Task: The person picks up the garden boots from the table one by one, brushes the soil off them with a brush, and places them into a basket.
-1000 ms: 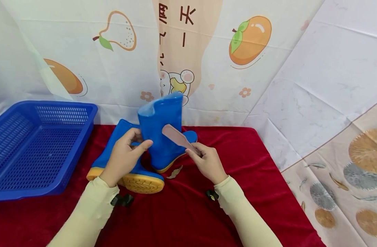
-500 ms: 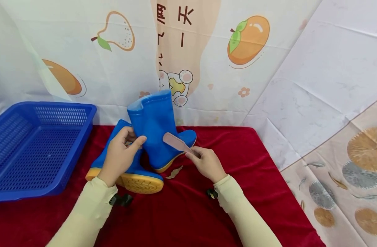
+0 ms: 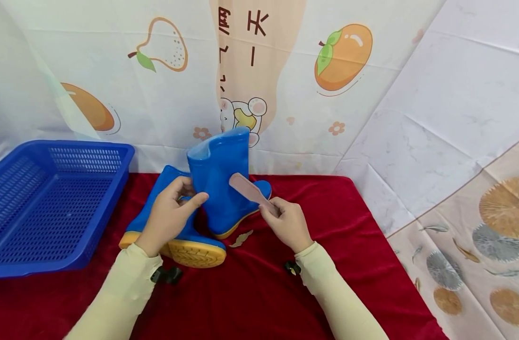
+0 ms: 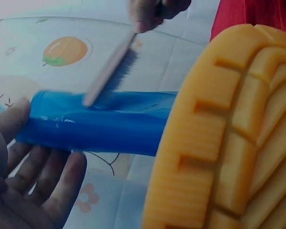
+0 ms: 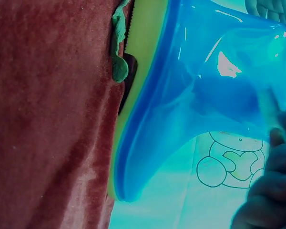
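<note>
A blue rain boot [image 3: 225, 189] with a yellow sole stands on the red cloth, leaning a little. My left hand [image 3: 170, 212] holds its shaft from the left, thumb in front and fingers behind. By the handle, my right hand [image 3: 287, 224] grips a pinkish brush [image 3: 247, 189]. In the left wrist view the brush [image 4: 109, 71] has its dark bristles against the blue shaft [image 4: 105, 124]. The second boot [image 3: 195, 252] lies on its side below my left hand, its yellow sole [image 4: 219, 133] filling the right of the left wrist view.
A blue plastic basket [image 3: 82, 250] stands at the left. Beside the upright boot lies a dried leaf [image 3: 241, 238] on the red cloth [image 3: 327, 283]. A printed white curtain [image 3: 302, 113] hangs close behind the boots.
The upright boot's top tipped left, then came back right along with my left hand. The brush went down along the shaft and rose again. Basket, leaf and lying boot stayed put.
</note>
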`<state>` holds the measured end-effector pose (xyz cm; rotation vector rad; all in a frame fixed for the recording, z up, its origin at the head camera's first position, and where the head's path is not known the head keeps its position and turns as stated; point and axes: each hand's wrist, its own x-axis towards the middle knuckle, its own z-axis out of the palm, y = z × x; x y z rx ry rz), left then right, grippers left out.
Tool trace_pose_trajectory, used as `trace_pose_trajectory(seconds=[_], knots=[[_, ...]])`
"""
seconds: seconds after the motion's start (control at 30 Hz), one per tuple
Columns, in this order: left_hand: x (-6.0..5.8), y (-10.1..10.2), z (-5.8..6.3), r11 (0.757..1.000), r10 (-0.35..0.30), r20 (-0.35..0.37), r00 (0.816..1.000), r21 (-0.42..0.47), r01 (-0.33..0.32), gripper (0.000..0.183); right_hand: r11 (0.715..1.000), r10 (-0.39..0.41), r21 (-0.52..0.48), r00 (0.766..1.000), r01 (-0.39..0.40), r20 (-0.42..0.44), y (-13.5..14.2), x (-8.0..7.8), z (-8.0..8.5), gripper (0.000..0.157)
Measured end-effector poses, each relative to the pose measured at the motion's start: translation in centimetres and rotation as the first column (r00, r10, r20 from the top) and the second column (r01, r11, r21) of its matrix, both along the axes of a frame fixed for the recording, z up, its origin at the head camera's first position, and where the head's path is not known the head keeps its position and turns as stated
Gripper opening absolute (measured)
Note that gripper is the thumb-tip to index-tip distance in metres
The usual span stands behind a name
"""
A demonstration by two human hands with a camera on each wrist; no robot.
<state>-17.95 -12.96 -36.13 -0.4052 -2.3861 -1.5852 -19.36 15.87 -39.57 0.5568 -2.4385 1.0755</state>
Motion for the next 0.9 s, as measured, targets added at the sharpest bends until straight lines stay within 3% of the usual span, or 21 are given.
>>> trace_pose_trajectory(seconds=[0.17,0.43,0.53,0.77,0.9], knots=[[0.38,0.43,0.2,0.997,-0.072,0.024,0.997,-0.013,0.073,0.036,0.998,0.025,-0.055,0.993,-0.031,-0.111,-0.05,0.1,0.28,0.02],[0.73,0.66,0.3,0.997,-0.081,0.028,0.996,-0.005,0.081,0.035,0.992,0.123,0.012,0.979,-0.123,-0.165,-0.49,0.38,0.16,0.013],[0.66,0.61,0.31,0.997,-0.079,0.022,0.997,0.0,0.079,0.034,0.995,0.099,0.023,0.979,-0.096,-0.178,-0.43,0.28,0.05,0.013],[0.45,0.51,0.21,0.997,-0.08,0.028,0.996,-0.005,0.081,0.035,0.998,0.015,-0.053,0.983,-0.025,-0.184,-0.09,0.08,0.02,0.029],[0.46,0.46,0.17,0.995,-0.097,0.023,0.995,-0.008,0.097,0.035,0.997,-0.001,-0.08,0.983,-0.014,-0.184,-0.02,0.01,0.09,0.031]])
